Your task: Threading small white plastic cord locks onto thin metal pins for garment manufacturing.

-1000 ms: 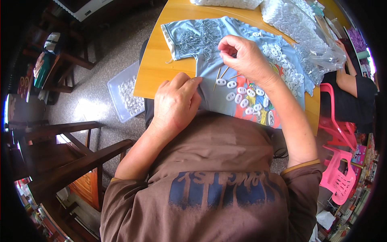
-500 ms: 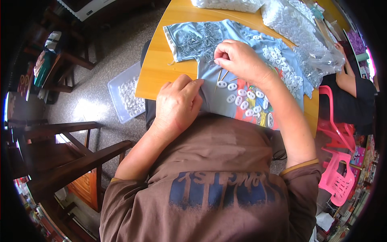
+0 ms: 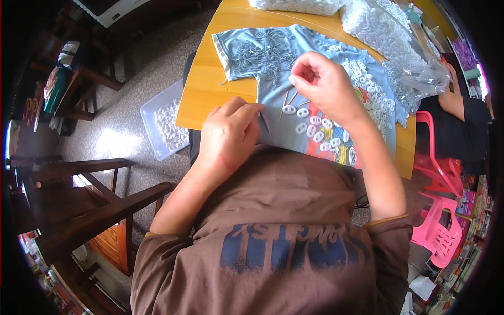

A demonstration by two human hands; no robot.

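Observation:
My left hand [image 3: 230,134] is closed at the table's near edge, thumb and forefinger pressed together. A sliver of something white shows at its fingertips, too little to name. Raised over the blue T-shirt [image 3: 247,39], my right hand [image 3: 331,89] pinches its thumb and forefinger together; what they hold is too small to make out. Left of it lies a heap of small silvery metal pieces [image 3: 262,55]. Below it are thin golden sticks [image 3: 283,105] and several white oval pieces with two holes [image 3: 318,137]. More white ovals [image 3: 380,105] are heaped to the right.
The shirt covers part of a wooden table [image 3: 197,105]. Clear bags of white pieces [image 3: 367,31] stand along the far right. A translucent tub [image 3: 163,126] of white pieces sits lower at left. Another person's arm [image 3: 452,100] is at right, near a pink chair [image 3: 438,226].
My right hand has moved right, away from the metal heap, and its fingers have curled more. My left hand has shifted slightly; a bit of white now shows by its fingertips.

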